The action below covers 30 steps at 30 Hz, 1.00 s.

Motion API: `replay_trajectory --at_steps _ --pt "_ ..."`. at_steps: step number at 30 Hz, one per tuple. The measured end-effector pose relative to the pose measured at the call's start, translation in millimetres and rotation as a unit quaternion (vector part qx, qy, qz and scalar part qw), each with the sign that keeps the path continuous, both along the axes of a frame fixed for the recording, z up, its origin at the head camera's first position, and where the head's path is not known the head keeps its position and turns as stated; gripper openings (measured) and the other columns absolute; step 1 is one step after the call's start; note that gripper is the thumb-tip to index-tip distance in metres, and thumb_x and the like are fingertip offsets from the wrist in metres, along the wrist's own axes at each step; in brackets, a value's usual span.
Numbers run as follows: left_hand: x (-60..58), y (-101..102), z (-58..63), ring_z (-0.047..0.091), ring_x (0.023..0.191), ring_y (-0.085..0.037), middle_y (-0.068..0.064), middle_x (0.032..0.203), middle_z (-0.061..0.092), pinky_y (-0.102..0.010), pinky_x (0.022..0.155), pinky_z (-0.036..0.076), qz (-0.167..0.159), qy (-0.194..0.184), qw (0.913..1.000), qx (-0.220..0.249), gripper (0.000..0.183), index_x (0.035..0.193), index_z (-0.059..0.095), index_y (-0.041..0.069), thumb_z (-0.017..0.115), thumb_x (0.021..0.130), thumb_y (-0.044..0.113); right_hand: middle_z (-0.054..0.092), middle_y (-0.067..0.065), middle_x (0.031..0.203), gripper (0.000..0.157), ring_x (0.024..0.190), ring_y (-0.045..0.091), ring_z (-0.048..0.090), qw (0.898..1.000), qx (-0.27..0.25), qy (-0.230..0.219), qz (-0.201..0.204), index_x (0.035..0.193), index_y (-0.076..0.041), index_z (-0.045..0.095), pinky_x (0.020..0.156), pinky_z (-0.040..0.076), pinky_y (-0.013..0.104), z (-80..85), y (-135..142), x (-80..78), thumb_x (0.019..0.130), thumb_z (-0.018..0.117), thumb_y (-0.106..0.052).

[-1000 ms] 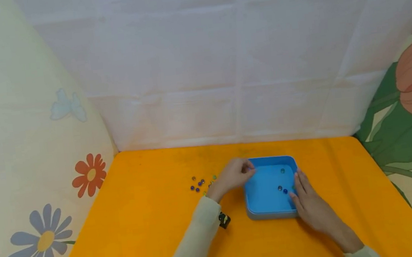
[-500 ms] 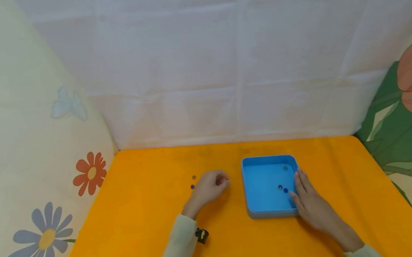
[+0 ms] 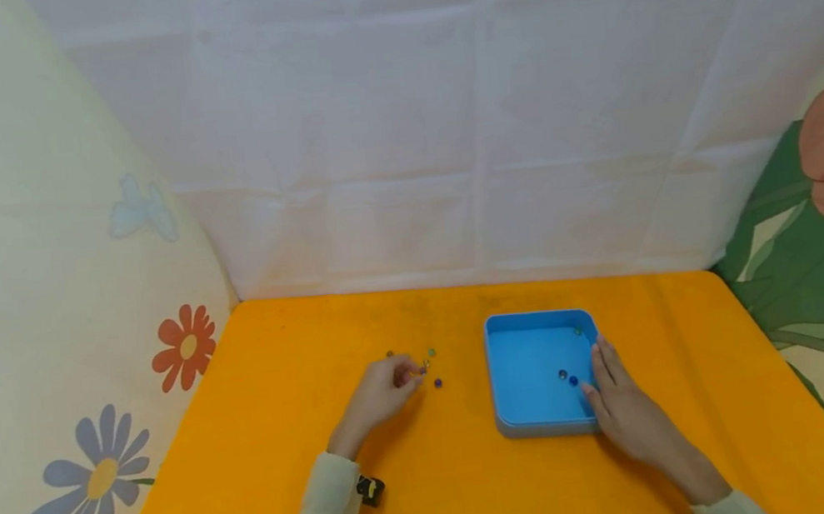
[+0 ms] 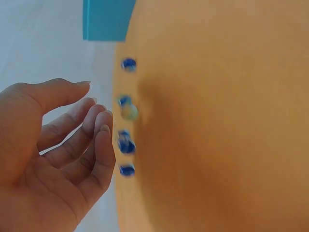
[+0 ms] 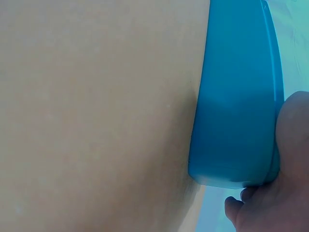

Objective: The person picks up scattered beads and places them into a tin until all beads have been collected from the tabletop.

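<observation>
My left hand (image 3: pixel 383 391) is low over the orange table, left of a blue square box (image 3: pixel 513 431). Its thumb and loosely bent fingers stand apart with nothing between them in the left wrist view. Small glass marbles lie just past the fingertips, among them a dark blue marble (image 3: pixel 438 383), a green marble (image 3: pixel 432 352) and another blue marble (image 4: pixel 127 170). My right hand (image 3: pixel 627 410) holds the box at its right side, thumb over the rim and fingers along the outer wall. Inside the box are a blue marble (image 3: pixel 573 381) and a few others.
An amber marble (image 3: pixel 389 353) lies behind my left hand. A white sheet (image 3: pixel 338 131) hangs behind the orange table (image 3: pixel 250 441), with flower-printed cloth (image 3: pixel 23 289) at the left and right sides.
My left hand has moved from the box's left rim back left to the loose marbles. A marble inside the box has rolled toward its back right corner. My right hand stays in place.
</observation>
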State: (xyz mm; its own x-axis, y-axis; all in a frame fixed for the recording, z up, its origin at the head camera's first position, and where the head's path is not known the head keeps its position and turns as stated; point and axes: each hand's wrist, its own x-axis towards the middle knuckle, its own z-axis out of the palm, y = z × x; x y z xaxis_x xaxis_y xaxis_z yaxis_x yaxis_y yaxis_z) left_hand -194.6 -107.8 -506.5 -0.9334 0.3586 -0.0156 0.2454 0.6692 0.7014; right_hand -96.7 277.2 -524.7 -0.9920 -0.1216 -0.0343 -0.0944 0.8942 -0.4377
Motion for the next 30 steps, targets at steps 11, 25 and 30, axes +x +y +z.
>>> replay_trajectory --at_steps 11,25,30 --pt "7.1 -30 -8.2 0.055 0.076 -0.011 0.000 0.088 0.069 -0.023 0.068 0.048 0.020 -0.001 0.9997 -0.017 0.011 0.107 0.075 0.008 0.074 0.098 0.014 -0.006 0.024 0.176 0.077 0.161 0.050 0.010 1.000 0.001 -0.008 -0.005 0.166 0.006 0.003 0.123 0.024 0.068 3.2 1 0.4 0.115 0.038 -0.040" --pt "-0.1 -34 -7.9 0.053 0.069 -0.013 0.000 0.082 0.067 -0.024 0.061 0.045 0.056 -0.006 0.9982 -0.022 0.013 0.108 0.071 0.008 0.076 0.097 0.014 -0.005 0.024 0.176 0.078 0.161 0.049 0.011 1.000 0.002 -0.007 -0.005 0.166 0.006 0.004 0.123 0.024 0.068 2.9 0 1.5 0.114 0.040 -0.040" --pt "-5.2 -38 -8.5 0.056 0.069 -0.012 -0.001 0.084 0.070 -0.026 0.062 0.047 0.065 0.006 0.9968 -0.046 0.014 0.109 0.072 0.008 0.076 0.097 0.014 -0.005 0.024 0.176 0.078 0.161 0.049 0.010 1.000 0.001 -0.004 -0.005 0.165 0.007 0.005 0.123 0.024 0.067 2.5 0 1.6 0.114 0.040 -0.040"
